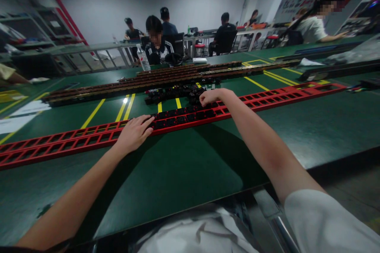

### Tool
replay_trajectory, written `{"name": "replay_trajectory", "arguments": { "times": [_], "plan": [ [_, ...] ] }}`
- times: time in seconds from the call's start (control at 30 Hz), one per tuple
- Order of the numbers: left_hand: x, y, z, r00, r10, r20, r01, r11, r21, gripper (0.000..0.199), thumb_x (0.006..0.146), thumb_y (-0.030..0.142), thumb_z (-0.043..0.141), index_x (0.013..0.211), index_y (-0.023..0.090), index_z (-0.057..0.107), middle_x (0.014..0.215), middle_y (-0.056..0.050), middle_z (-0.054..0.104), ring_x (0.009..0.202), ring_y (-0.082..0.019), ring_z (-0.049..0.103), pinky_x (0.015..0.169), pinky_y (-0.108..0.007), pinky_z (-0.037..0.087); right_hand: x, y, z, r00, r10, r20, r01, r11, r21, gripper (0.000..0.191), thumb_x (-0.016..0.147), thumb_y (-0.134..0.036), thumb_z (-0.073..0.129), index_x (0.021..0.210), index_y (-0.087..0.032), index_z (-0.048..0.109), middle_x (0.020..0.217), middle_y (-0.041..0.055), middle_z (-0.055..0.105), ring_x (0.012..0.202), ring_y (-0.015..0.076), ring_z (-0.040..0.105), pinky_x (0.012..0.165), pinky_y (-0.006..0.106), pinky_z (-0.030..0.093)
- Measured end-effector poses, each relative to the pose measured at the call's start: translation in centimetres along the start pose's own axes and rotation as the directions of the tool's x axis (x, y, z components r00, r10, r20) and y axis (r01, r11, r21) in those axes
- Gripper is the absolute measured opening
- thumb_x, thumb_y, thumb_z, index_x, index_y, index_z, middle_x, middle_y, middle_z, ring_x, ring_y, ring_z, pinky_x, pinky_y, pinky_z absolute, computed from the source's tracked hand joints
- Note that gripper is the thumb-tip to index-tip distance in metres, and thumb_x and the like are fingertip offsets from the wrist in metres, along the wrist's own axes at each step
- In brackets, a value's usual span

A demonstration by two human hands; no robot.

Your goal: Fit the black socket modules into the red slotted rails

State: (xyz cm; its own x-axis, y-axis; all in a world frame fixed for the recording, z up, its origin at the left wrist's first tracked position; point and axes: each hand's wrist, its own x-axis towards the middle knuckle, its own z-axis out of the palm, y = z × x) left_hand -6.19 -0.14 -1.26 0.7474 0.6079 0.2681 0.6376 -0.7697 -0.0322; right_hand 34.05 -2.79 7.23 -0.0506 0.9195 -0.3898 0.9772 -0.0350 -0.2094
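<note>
A long red frame [89,136] with two rows of square openings lies across the green table. Black square pieces [181,119] fill several openings near its middle. My left hand [135,132] rests on the frame at the left end of these pieces, fingers stretched out and slightly spread. My right hand [210,97] is over the far row at the right end of the filled part, its fingers curled down; whatever they hold is hidden. Just behind the frame, a heap of loose black parts [175,94] lies close to my right hand.
Behind the heap lie long brown strips [118,83] in a bundle. A water bottle [143,59] and a white box [199,60] stand farther back. Papers [20,116] lie at the left, a dark rail [335,70] and plastic wrap [359,52] at the right. People sit beyond the table.
</note>
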Motion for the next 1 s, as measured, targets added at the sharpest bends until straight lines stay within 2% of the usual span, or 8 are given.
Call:
{"name": "replay_trajectory", "arguments": {
  "times": [0.13, 0.23, 0.47, 0.63, 0.77, 1.0],
  "plan": [
    [0.0, -0.1, 0.0, 1.000, 0.002, 0.008, -0.002, 1.000, 0.003, 0.062, 0.105, 0.050, 0.026, 0.152, 0.017, 0.051, 0.155, -0.013, 0.052, 0.140, -0.033, 0.050, 0.120, -0.054, 0.040, 0.5, 1.1, 0.2, 0.998, -0.050, -0.024, 0.052, 0.996, 0.069, 0.020, 0.088, -0.037, 0.070, 0.097, -0.019, 0.072, 0.099, 0.0043, 0.066, 0.084, 0.0181, 0.056, 0.071, 0.031, 0.039],
    [0.0, -0.1, 0.1, 1.000, 0.003, 0.008, -0.003, 1.000, 0.003, 0.062, 0.105, 0.050, 0.027, 0.152, 0.018, 0.051, 0.155, -0.013, 0.052, 0.141, -0.033, 0.050, 0.120, -0.053, 0.040, 1.2, 1.8, 0.5, 0.999, -0.041, -0.021, 0.043, 0.997, 0.062, 0.026, 0.088, -0.044, 0.071, 0.090, -0.019, 0.068, 0.094, 0.0034, 0.064, 0.080, 0.0169, 0.054, 0.068, 0.030, 0.037],
    [0.0, -0.1, 0.1, 1.000, -0.002, -0.010, 0.002, 1.000, -0.009, 0.060, 0.105, 0.050, 0.028, 0.152, 0.021, 0.051, 0.154, -0.012, 0.052, 0.139, -0.032, 0.052, 0.119, -0.053, 0.040, 2.5, 1.3, 0.8, 0.999, 0.025, -0.027, -0.025, 1.000, 0.015, 0.023, 0.085, -0.039, 0.075, 0.091, -0.019, 0.068, 0.086, 0.0026, 0.061, 0.073, 0.0160, 0.051, 0.064, 0.030, 0.034],
    [0.1, 0.1, -0.1, 1.000, -0.002, -0.005, 0.002, 1.000, -0.011, 0.061, 0.105, 0.050, 0.028, 0.152, 0.019, 0.052, 0.154, -0.013, 0.053, 0.139, -0.033, 0.052, 0.119, -0.054, 0.041, 2.2, 0.3, 0.5, 0.998, 0.056, -0.025, -0.057, 0.997, -0.049, 0.020, 0.086, -0.038, 0.074, 0.092, -0.019, 0.068, 0.085, 0.0021, 0.060, 0.069, 0.0155, 0.049, 0.062, 0.031, 0.033],
    [0.1, 0.1, 0.0, 1.000, -0.007, -0.007, 0.007, 1.000, -0.009, 0.061, 0.105, 0.049, 0.029, 0.152, 0.018, 0.052, 0.154, -0.013, 0.053, 0.139, -0.033, 0.051, 0.119, -0.055, 0.041, 1.8, 0.2, 0.5, 0.997, 0.074, -0.022, -0.075, 0.997, -0.033, 0.020, 0.088, -0.037, 0.072, 0.090, -0.018, 0.067, 0.080, 0.0019, 0.058, 0.066, 0.0139, 0.045, 0.061, 0.030, 0.034],
    [0.0, 0.0, 0.2, 1.000, 0.004, -0.020, -0.004, 1.000, -0.013, 0.059, 0.105, 0.048, 0.029, 0.152, 0.020, 0.052, 0.154, -0.012, 0.053, 0.139, -0.033, 0.052, 0.119, -0.055, 0.041, 0.9, -0.3, 0.3, 0.990, 0.115, -0.078, -0.117, 0.993, -0.022, 0.031, 0.083, -0.041, 0.079, 0.101, -0.017, 0.069, 0.086, 0.0036, 0.062, 0.073, 0.0170, 0.053, 0.063, 0.030, 0.038]
  ]
}}
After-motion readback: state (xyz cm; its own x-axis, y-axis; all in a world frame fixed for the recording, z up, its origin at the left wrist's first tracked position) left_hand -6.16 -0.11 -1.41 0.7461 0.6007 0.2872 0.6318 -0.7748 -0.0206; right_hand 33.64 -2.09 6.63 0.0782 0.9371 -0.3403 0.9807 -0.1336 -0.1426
